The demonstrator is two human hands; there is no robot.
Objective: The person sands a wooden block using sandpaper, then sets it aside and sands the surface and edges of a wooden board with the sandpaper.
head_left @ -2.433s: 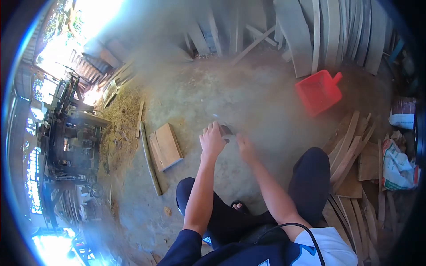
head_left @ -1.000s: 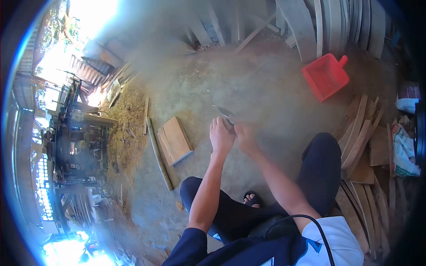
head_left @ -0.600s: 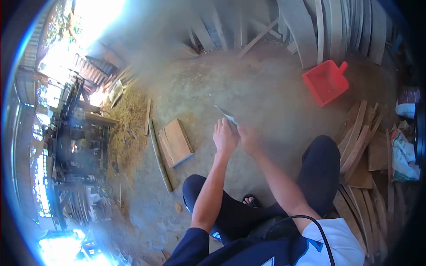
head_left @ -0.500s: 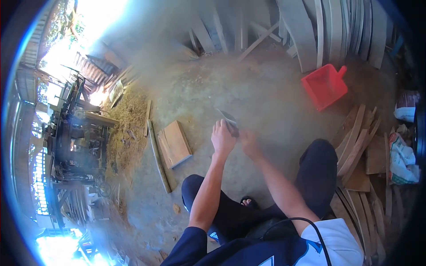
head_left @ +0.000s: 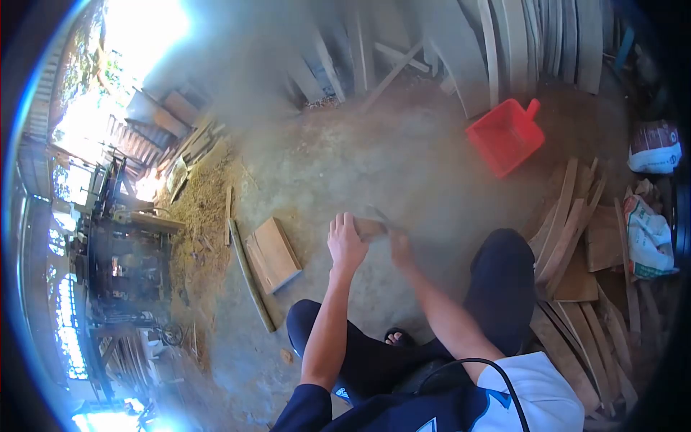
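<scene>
In the head view my left hand (head_left: 346, 243) is closed around one end of a short brown piece of wood (head_left: 370, 228), held out above the floor. My right hand (head_left: 401, 249), slightly blurred, is closed on a knife (head_left: 380, 215); its thin grey blade slants up and to the left, past the far end of the wood. The knife's handle is hidden in the fingers. To the left of my left hand, a flat wooden block (head_left: 273, 253) lies on the concrete.
A wooden pole (head_left: 250, 277) lies left of the block. A red dustpan (head_left: 506, 137) rests at the upper right, near leaning planks (head_left: 461, 65). Wood offcuts (head_left: 568, 230) and sacks (head_left: 649, 234) are on the right. Sawdust (head_left: 198, 216) and machinery (head_left: 119, 245) are on the left.
Both hands have moved lower in view, with the left hand shifted slightly left. The brown wood now shows more plainly between them. The head view has shifted a little.
</scene>
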